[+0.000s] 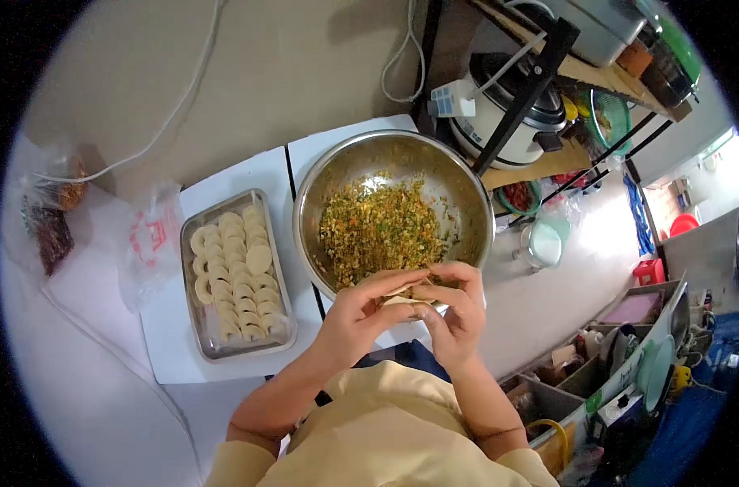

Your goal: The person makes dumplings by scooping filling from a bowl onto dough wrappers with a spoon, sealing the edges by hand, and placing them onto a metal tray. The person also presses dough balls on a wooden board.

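Observation:
Both my hands meet over the near rim of a wide steel bowl (304,243). My left hand (355,318) and my right hand (454,315) pinch a pale dumpling wrapper (401,299) between their fingers, its edges folded upward. Fingers hide most of the wrapper, and what lies inside it is hard to make out. Below the hands, the bowl contains a chopped yellow-green filling (378,227) with orange bits. To the left, a rectangular metal tray (211,351) carries overlapping rows of round dough wrappers (235,276).
A white table (165,341) supports the tray and bowl, against a wall. At the right, a shelf rack (532,89) holds a rice cooker (507,122). Plastic bags (152,235) lie at the left. Crates (576,390) with household items stand at the lower right.

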`<state>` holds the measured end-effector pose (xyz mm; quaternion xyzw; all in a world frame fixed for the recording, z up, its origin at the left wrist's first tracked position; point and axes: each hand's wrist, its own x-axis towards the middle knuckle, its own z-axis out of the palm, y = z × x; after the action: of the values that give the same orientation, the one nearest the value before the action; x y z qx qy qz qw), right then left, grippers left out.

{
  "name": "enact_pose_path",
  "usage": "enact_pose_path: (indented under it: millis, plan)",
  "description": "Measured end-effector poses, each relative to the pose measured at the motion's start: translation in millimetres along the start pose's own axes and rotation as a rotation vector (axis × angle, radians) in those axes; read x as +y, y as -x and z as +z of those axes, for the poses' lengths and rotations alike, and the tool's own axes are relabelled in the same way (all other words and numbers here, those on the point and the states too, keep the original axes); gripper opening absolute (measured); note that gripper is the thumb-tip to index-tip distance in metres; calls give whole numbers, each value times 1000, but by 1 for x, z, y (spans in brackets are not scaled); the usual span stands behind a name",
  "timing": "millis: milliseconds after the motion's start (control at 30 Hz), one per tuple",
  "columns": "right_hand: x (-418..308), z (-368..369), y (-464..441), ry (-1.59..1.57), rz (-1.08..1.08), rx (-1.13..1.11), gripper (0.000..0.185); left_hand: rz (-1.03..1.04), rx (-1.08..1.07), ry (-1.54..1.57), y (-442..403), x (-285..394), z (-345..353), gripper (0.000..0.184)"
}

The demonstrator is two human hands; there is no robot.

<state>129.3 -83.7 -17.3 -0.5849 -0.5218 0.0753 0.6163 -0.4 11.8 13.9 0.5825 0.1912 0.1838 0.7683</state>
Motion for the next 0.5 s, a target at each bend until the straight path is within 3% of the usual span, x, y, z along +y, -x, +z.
enact_pose_path:
  millis: [100, 500]
  plan:
    - [1, 4, 9, -136, 110, 138, 29, -70, 76, -12, -1, 1, 1, 39]
    - [8, -9, 2, -2, -16, 122, 22, 6, 80, -42, -9, 4, 18, 38]
